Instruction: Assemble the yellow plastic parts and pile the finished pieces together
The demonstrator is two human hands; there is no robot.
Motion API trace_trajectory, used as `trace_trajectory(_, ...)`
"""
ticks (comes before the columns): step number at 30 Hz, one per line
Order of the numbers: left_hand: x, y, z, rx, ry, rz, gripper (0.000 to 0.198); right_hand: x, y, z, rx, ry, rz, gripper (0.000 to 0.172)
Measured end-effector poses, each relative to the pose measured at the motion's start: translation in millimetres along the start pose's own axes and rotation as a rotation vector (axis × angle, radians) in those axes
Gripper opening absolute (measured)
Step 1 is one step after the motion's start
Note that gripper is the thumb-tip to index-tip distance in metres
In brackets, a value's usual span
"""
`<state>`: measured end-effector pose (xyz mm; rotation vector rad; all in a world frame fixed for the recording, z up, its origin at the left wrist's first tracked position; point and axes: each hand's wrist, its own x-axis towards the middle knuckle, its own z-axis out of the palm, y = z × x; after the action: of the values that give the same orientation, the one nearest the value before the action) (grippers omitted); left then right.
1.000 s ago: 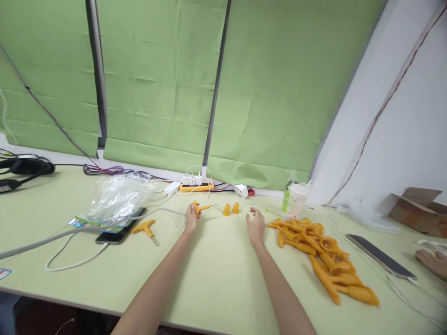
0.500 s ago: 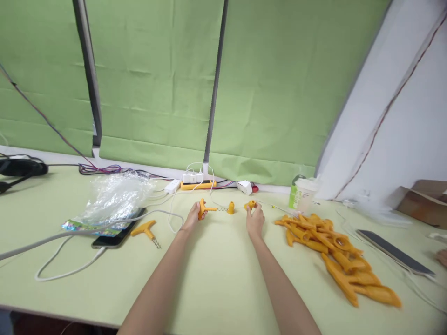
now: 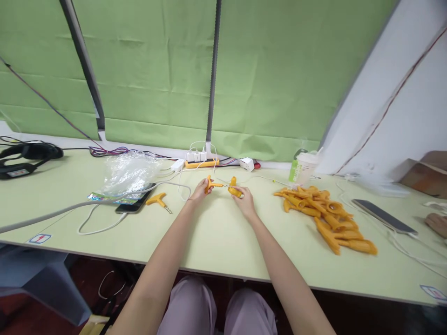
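My left hand (image 3: 199,190) is closed around the yellow-orange T-handle of a corkscrew (image 3: 210,184), its metal spiral pointing right. Between the fingers of my right hand (image 3: 246,202) is a small orange sleeve (image 3: 235,191), close to the spiral's tip; whether the two touch I cannot tell. Just behind it a second orange sleeve (image 3: 233,180) stands upright on the table, partly covered. Left of my left hand lies another corkscrew (image 3: 157,199), its spiral toward me. A heap of orange plastic parts (image 3: 319,207) lies to the right of my right hand.
A phone (image 3: 134,204) sits partly under a clear plastic bag (image 3: 131,172) on the left, with a grey cable across. At the back are a power strip (image 3: 202,163) and a white plug (image 3: 247,164). Cup (image 3: 304,167), dark tablet-like slab (image 3: 382,215) and cardboard box (image 3: 424,174) stand or lie right.
My right hand has moved left with the orange sleeve, bringing it up to the corkscrew's tip. My left hand still holds the corkscrew. The view has tilted down, showing the table's front edge and my legs.
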<state>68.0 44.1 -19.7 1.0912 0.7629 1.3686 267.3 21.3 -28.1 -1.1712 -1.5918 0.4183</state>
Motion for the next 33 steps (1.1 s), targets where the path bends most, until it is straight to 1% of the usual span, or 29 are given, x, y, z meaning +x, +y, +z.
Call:
trace_trajectory(2, 0.1, 0.2, -0.9, 0.031, 0.005, 0.008, 0.034, 2.5, 2.0, -3.5, -0.01, -0.002, -0.004, 0.03)
trace_trajectory(7, 2.4, 1.7, -6.0, 0.08, 0.086, 0.057, 0.038, 10.4, 9.0, -19.4, -0.04, 0.068, 0.022, 0.031)
trace_trajectory(9, 3.1, 0.0, -5.2, 0.083, 0.093, 0.068, 0.038, 12.8, 11.2, -24.8, -0.044, 0.065, 0.011, 0.032)
trace_trajectory(11, 3.6, -3.6, -1.3, 0.098, 0.064, 0.049, 0.039, 13.9, 11.9, -27.8, -0.05, 0.022, -0.003, 0.033)
trace_trajectory(15, 4.7, -10.7, 8.1, 0.147, -0.03, 0.023, 0.04, 14.6, 11.6, -29.8, -0.089, -0.096, -0.02, 0.034)
trace_trajectory(17, 5.7, -11.0, 8.5, 0.156, -0.031, 0.04, 0.04, 15.5, 12.4, -32.2, -0.118, -0.089, -0.027, 0.032)
trace_trajectory(20, 6.7, -7.7, 3.4, 0.133, 0.033, 0.076, 0.04, 16.3, 14.4, -37.3, -0.152, -0.039, -0.034, 0.032)
trace_trajectory(22, 6.4, -5.7, 0.3, 0.12, 0.064, 0.088, 0.04, 14.7, 14.3, -38.4, -0.165, -0.048, -0.028, 0.033)
trace_trajectory(24, 5.3, -6.1, 0.5, 0.125, 0.051, 0.087, 0.042, 11.4, 12.3, -35.9, -0.17, -0.096, -0.021, 0.034)
trace_trajectory(27, 3.9, -10.3, 7.6, 0.16, -0.03, 0.09, 0.045, 6.9, 7.3, -27.8, -0.168, -0.177, -0.033, 0.036)
trace_trajectory(29, 4.0, -12.9, 12.9, 0.184, -0.077, 0.094, 0.046, 6.2, 4.8, -24.7, -0.162, -0.2, -0.042, 0.036)
trace_trajectory(31, 5.0, -13.0, 14.9, 0.194, -0.079, 0.103, 0.046, 7.3, 3.8, -26.2, -0.171, -0.191, -0.035, 0.036)
trace_trajectory(33, 6.3, -10.5, 12.1, 0.185, -0.033, 0.124, 0.045, 9.3, 3.7, -31.7, -0.202, -0.157, -0.017, 0.036)
